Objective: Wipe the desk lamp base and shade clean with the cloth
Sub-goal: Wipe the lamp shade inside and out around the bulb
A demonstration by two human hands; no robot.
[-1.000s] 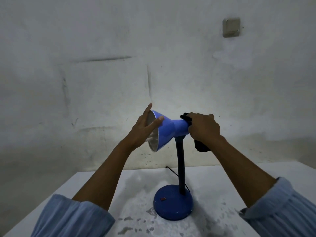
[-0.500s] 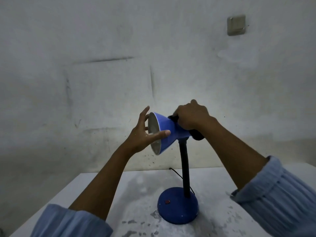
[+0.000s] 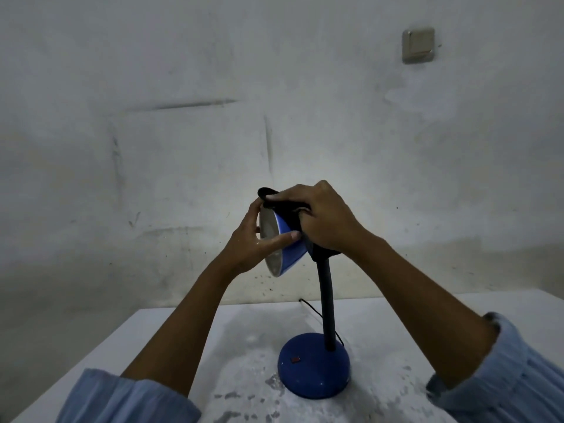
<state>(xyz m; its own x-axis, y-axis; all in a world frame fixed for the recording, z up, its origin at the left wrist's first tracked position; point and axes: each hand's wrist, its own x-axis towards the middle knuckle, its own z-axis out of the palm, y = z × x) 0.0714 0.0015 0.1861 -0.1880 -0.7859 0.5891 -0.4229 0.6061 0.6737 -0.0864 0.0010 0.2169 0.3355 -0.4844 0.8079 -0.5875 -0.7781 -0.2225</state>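
A stained grey wall [image 3: 183, 132] fills most of what I can see, with a switch plate [image 3: 418, 45] up at about one o'clock. Below it a white table [image 3: 152, 346] with flaking paint runs across the bottom, from seven o'clock to four.

Both forearms rise from rolled pale-blue sleeves [image 3: 503, 377] and meet near the middle. The left forearm climbs from seven o'clock, the right from four o'clock, both bent up at the wrist.

The desk lamp stands on the table just right of centre: round blue base [image 3: 314, 369] at five o'clock, black neck [image 3: 326, 300] upright from it, blue shade [image 3: 290, 248] tilted with its mouth facing left and down.

The left hand [image 3: 259, 242] cups the shade's open rim, fingers spread behind it and thumb laid across the blue outside, steadying it. The right hand [image 3: 323, 221] is curled over the top of the shade, knuckles up, pressing a dark cloth [image 3: 283, 206] against it; the cloth bunches out past the fingertips at eleven o'clock of that hand and hangs beneath the palm.

A small red switch [image 3: 295, 359] sits on the base.
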